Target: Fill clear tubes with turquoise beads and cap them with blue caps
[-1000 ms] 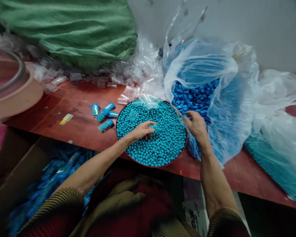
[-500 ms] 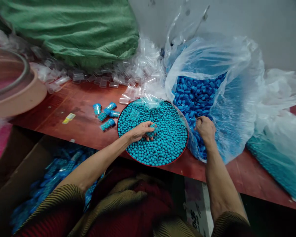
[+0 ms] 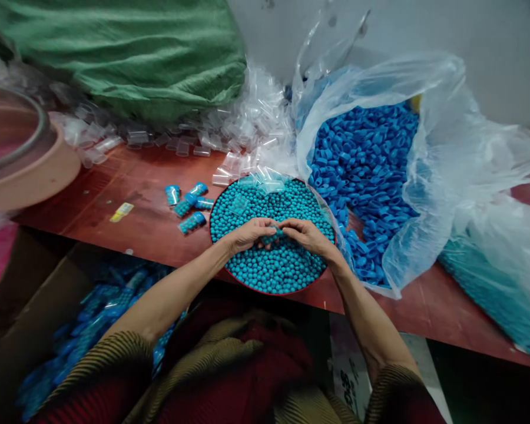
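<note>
Over a round red-rimmed tray (image 3: 271, 292) full of blue-green balls (image 3: 287, 268), my two hands meet. My left hand (image 3: 251, 232) is closed around a small clear tube (image 3: 270, 235) with blue-green balls inside. At the tube's right end, my right hand (image 3: 307, 235) pinches a blue cap, mostly hidden by the fingers. To the right, an open plastic bag (image 3: 437, 194) holds many loose blue caps (image 3: 362, 159). Several filled, capped tubes (image 3: 191, 223) lie left of the tray. A few clear empty tubes (image 3: 271, 186) rest on the balls at its back edge.
Clear empty tubes (image 3: 265, 118) are heaped behind the tray, by a green sack (image 3: 128, 59). A pink basin (image 3: 39, 176) stands left on the red table (image 3: 150, 171). A box of blue filled tubes (image 3: 101, 312) sits below. Another bag (image 3: 494, 288) of blue-green pieces lies right.
My right hand has moved from the bag of caps leftward to the tube in my left hand. The bag's mouth has opened wider, showing more caps. My left hand stays over the tray.
</note>
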A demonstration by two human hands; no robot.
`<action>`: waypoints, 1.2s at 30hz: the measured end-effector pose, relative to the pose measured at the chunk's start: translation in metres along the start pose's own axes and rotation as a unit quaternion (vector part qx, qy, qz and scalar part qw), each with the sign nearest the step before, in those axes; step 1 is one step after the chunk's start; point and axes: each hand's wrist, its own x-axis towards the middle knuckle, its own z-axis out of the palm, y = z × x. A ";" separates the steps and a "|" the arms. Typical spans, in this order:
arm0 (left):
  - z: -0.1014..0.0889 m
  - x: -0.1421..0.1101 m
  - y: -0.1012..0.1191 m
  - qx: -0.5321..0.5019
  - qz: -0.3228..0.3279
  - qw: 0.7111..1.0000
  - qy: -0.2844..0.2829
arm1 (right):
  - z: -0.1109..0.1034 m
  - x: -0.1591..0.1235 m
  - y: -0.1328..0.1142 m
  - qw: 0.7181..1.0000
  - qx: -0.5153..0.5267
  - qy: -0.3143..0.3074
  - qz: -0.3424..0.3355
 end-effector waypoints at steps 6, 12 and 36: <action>-0.002 0.000 0.000 -0.001 -0.021 1.000 -0.011 | 0.002 -0.003 -0.001 0.998 0.060 -0.014 0.027; 0.000 -0.003 0.002 -0.001 -0.005 0.999 0.033 | -0.022 -0.024 0.005 0.993 -0.086 0.083 0.012; 0.002 0.004 -0.004 0.063 0.038 0.995 0.063 | -0.033 -0.010 0.025 0.896 -0.265 0.354 -0.038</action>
